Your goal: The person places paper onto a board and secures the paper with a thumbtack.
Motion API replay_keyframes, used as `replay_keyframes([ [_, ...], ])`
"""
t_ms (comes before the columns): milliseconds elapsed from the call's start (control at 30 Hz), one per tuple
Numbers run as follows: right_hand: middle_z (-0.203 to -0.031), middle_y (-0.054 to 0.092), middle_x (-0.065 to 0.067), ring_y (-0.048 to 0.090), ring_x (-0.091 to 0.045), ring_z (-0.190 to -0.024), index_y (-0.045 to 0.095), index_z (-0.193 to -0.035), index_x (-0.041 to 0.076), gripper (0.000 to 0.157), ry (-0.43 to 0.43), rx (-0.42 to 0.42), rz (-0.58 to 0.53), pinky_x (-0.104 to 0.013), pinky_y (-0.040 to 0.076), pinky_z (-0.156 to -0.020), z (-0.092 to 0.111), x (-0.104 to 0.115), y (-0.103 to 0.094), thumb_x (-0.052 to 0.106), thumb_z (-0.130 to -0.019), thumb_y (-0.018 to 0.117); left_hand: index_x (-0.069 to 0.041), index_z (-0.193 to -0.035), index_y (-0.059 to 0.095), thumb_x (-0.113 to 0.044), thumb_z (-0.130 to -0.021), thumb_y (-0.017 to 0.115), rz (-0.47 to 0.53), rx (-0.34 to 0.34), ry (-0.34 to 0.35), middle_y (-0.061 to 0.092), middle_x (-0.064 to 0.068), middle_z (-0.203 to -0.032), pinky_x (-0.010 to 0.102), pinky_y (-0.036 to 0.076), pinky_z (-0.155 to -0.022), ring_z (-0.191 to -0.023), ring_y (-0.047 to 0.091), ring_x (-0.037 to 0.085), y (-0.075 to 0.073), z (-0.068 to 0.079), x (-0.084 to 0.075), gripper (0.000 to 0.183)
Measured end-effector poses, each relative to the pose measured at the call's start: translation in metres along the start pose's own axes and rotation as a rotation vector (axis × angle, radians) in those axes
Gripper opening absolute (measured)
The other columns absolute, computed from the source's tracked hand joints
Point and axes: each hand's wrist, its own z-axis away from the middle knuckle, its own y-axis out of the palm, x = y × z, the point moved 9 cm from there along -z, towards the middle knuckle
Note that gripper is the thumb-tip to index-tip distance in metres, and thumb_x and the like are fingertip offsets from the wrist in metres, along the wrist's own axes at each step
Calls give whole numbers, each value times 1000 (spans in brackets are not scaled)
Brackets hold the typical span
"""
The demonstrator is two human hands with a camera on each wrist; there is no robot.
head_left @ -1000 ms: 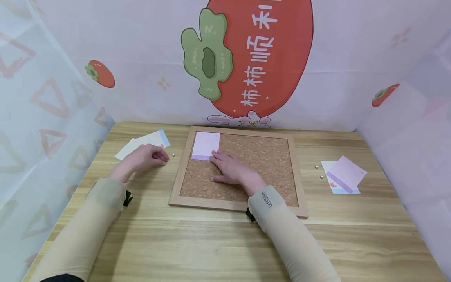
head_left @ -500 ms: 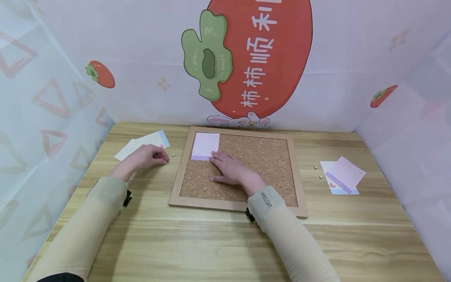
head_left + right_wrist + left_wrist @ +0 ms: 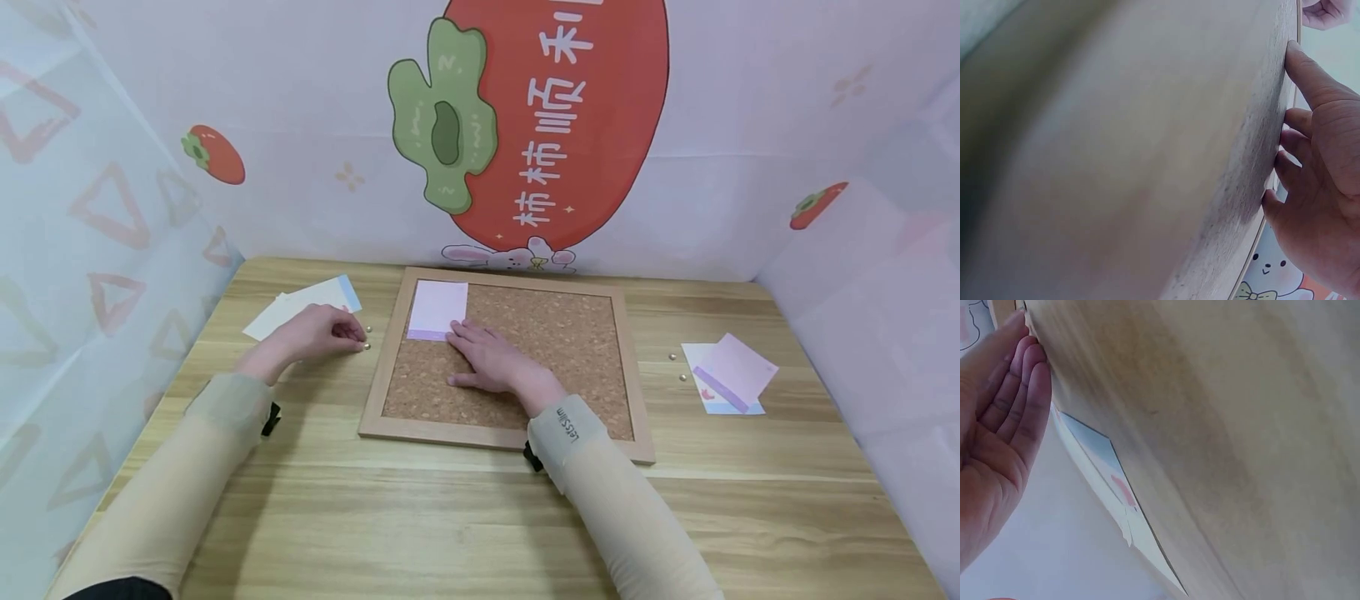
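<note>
A cork board (image 3: 551, 350) with a light wooden frame lies on the table, and a pink notepaper (image 3: 439, 305) with a purple lower strip sits in its upper left corner. My right hand (image 3: 495, 360) rests on the cork with fingers spread, its fingertips at the lower right corner of this paper. To the left of the board, my left hand (image 3: 318, 332) pinches a small gold thumbtack (image 3: 367, 346) between thumb and finger, just above the table. A second thumbtack (image 3: 368, 329) lies slightly behind it. The left wrist view shows the other fingers (image 3: 1034, 406) loosely bent.
White notepapers (image 3: 300, 307) with a blue edge lie behind my left hand. At the right, a pink notepaper (image 3: 738, 371) overlaps a white one (image 3: 699, 354), with two thumbtacks (image 3: 672, 357) beside them. A printed cloth wall (image 3: 300, 200) stands behind the table.
My left hand has shifted slightly right toward the board, and the thumbtack at its fingertips now shows clearly. My right hand has stayed in place on the board.
</note>
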Motion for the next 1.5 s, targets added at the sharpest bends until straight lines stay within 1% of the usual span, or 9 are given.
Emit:
replay_keyframes([
  [133, -170, 9, 1, 4, -18, -159, 20, -161, 18, 77, 3, -1, 2, -40, 7, -130, -1, -1, 0, 51, -100, 52, -13, -92, 76, -14, -88, 77, -14, -14, 22, 77, 1, -89, 34, 56, -80, -83, 70, 13, 0, -2, -1, 4],
  [233, -170, 9, 1, 4, -18, -159, 20, -161, 19, 77, 6, -2, 1, -40, 7, -130, -1, -1, 0, 51, -100, 52, -13, -92, 76, -14, -87, 77, -14, -12, 19, 77, 1, -89, 34, 57, -80, -82, 70, 13, 0, -3, -1, 5],
  [400, -170, 8, 1, 4, -18, -159, 19, -161, 19, 77, 10, 2, 2, -40, 6, -130, -1, -2, 0, 51, -100, 52, -12, -92, 76, -14, -86, 78, 7, 15, 21, 77, 0, -90, 31, 58, -79, -82, 71, 11, 3, -4, -4, 7],
  [500, -171, 8, 2, 3, -18, -159, 19, -161, 19, 77, 10, 5, 3, -40, 6, -130, -2, -1, 1, 51, -100, 52, -12, -92, 76, -16, -86, 78, -2, 20, 29, 77, -1, -89, 31, 58, -78, -81, 71, 11, 5, -5, -6, 8],
  [700, -171, 8, 2, 3, -18, -159, 19, -161, 19, 77, 8, 6, 7, -40, 6, -130, -1, -1, 0, 51, -100, 52, -10, -91, 76, -20, -88, 77, -17, 16, 38, 76, -3, -88, 34, 58, -81, -82, 70, 10, 7, -8, -5, 11],
  [933, -170, 8, 1, 4, -18, -159, 19, -161, 19, 77, 1, 3, 14, -40, 6, -130, -1, -1, 1, 52, -100, 52, -17, -88, 76, -18, -89, 75, -26, 13, 48, 76, -5, -89, 35, 55, -84, -87, 68, 11, 7, -9, -2, 2],
  [1167, -170, 8, 1, 3, -18, -159, 19, -161, 19, 77, 5, 6, 6, -41, 6, -130, 0, -1, 1, 52, -100, 51, -18, -88, 76, -20, -91, 74, -21, 14, 47, 76, -4, -91, 40, 54, -86, -89, 67, 14, 8, -9, -3, 4],
  [1333, -170, 8, 2, 3, -18, -159, 18, -161, 19, 77, 7, 9, 4, -41, 6, -130, -1, -1, 1, 53, -100, 51, -19, -90, 74, -18, -93, 71, 15, 8, 39, 76, -3, -94, 40, 53, -87, -90, 67, 14, 6, -7, -4, 5],
  [1500, -170, 8, 2, 3, -18, -159, 18, -161, 20, 77, 6, 5, -6, -41, 5, -130, -1, -1, 1, 52, -100, 51, -15, -95, 72, -14, -96, 67, 85, 1, 19, 76, -1, -94, 36, 51, -85, -91, 68, 15, 4, -6, -3, 5],
])
